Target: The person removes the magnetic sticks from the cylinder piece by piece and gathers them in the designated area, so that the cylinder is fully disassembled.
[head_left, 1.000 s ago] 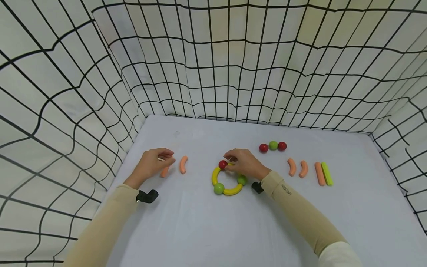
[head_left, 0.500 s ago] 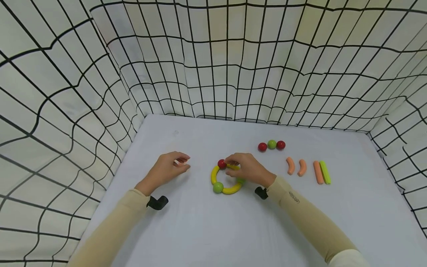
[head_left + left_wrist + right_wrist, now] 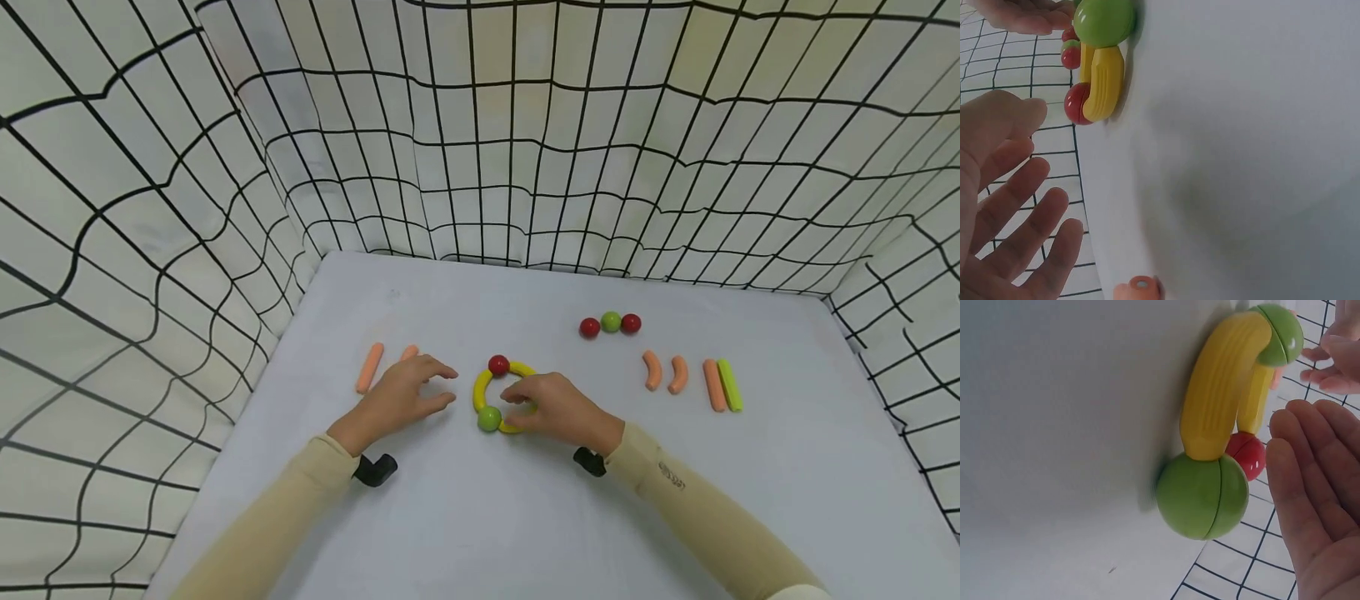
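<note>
On the white table lies a ring of curved yellow sticks (image 3: 482, 392) joined by balls. A red ball (image 3: 498, 365) is at its far side, a green ball (image 3: 489, 418) at its near left. Another green ball (image 3: 1202, 495) shows in the right wrist view; my right hand hides it in the head view. That right hand (image 3: 558, 408) hovers over the ring's right part with fingers extended, holding nothing. Left of the ring, my left hand (image 3: 408, 396) is spread and holds nothing. It partly covers a curved orange stick (image 3: 409, 352), beside a straight orange stick (image 3: 370, 367).
A row of red and green balls (image 3: 611, 322) lies at the back right. Nearer are two curved orange sticks (image 3: 652, 371), then a straight orange stick (image 3: 714, 385) beside a lime stick (image 3: 730, 385). Black netting (image 3: 480, 150) stands along the table's back and sides.
My left hand has moved right, from the orange sticks to beside the ring, uncovering the straight one. My right hand has shifted from the ring's red ball toward its near right side.
</note>
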The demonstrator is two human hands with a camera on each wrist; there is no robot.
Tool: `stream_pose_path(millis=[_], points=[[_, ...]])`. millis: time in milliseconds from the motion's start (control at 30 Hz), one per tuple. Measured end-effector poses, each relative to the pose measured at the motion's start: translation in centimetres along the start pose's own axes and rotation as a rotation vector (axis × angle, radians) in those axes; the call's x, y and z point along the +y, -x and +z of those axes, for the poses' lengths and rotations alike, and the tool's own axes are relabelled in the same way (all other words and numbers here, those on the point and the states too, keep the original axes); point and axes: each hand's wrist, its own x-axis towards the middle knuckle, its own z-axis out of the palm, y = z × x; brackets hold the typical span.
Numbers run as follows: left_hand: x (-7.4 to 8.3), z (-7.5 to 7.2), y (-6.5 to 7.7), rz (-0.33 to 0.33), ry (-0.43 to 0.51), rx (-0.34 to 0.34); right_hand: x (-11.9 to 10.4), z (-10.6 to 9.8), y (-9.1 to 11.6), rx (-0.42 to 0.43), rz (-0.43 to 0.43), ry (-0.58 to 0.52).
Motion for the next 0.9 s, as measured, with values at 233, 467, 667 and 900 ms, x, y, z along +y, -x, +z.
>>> stream_pose_path(millis=[233,467,667,900], points=[[0.9,1.7,-0.2,0.085,-0.045,-0.047,-0.3,0.7,0.8,-0.004,-0.069,0.130],[1.8,3.1,-0.5,0.205,-0.088,-0.069,0.0,1.5,1.2,0.013,-0.106,0.231],[2.0,3.9,-0.9,0.240,-0.111,-0.102,-0.2,1.9,1.1,0.057,-0.155,0.326],[2.2,4.4,-1.3,0.284,-0.118,-0.101,-0.3,2.0,1.2,0.084,-0.180,0.393]])
